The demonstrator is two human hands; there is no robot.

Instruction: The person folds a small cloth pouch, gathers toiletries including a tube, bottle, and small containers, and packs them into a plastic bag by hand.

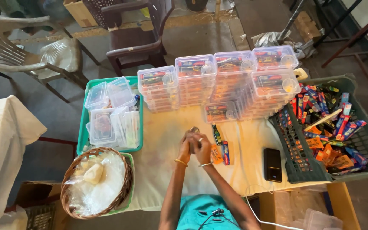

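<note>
hands: left hand (185, 147) and right hand (202, 147) are pressing together, pinching a small item (195, 129), kind unclear
handling: seeming light, rigid; fingertip grip
nearby: sachet (216, 154) lying just right on desk (162, 140)

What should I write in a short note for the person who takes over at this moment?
Left hand and right hand are pressed together over the table, closed around a small item I cannot identify.
Small packets lie just right of the hands.
Done: stacks of filled clear boxes at the back.
Left: empty boxes in the green tray, loose items in the grey crate.
</note>
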